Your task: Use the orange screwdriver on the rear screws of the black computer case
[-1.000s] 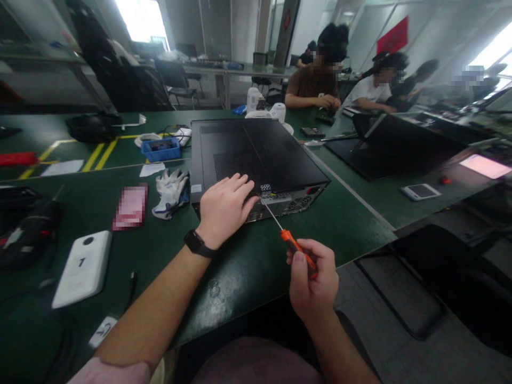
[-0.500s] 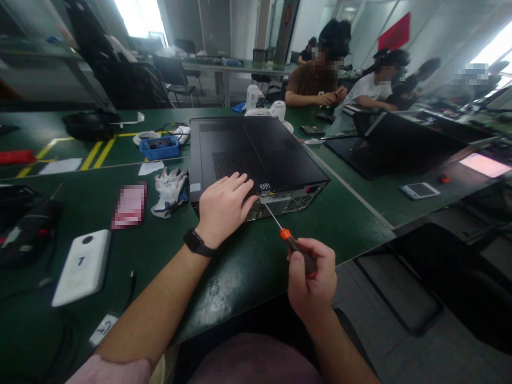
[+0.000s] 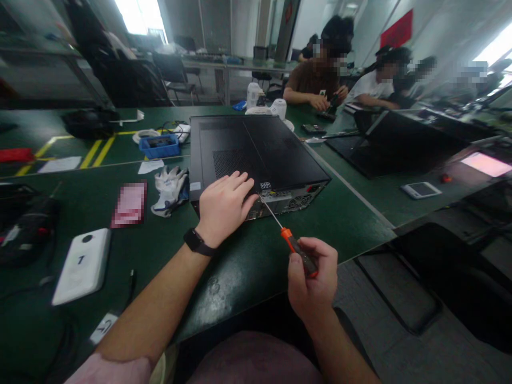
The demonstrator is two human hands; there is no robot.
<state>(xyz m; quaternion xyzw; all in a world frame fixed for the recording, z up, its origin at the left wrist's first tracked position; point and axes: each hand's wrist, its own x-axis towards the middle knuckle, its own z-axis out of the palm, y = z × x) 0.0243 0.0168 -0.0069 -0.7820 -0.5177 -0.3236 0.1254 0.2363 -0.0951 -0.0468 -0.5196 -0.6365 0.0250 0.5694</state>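
A black computer case (image 3: 264,152) lies on its side on the green table (image 3: 240,266), its rear panel facing me. My left hand (image 3: 224,205) rests flat on the case's near edge, fingers stretched out, a black watch on the wrist. My right hand (image 3: 312,280) is closed round the orange and black handle of a screwdriver (image 3: 286,234). The screwdriver's thin shaft slants up and left, and its tip touches the top of the rear panel just right of my left fingertips.
White work gloves (image 3: 170,189) lie left of the case, with a blue tray (image 3: 160,146) behind them. A white device (image 3: 82,264) sits near left. Another open black case (image 3: 404,144) is on the right. Several people work at the far end. A black chair (image 3: 436,277) stands right.
My right hand has shifted its grip slightly on the screwdriver handle, as if turning it. The tip stays at the same spot. My left hand has not moved.
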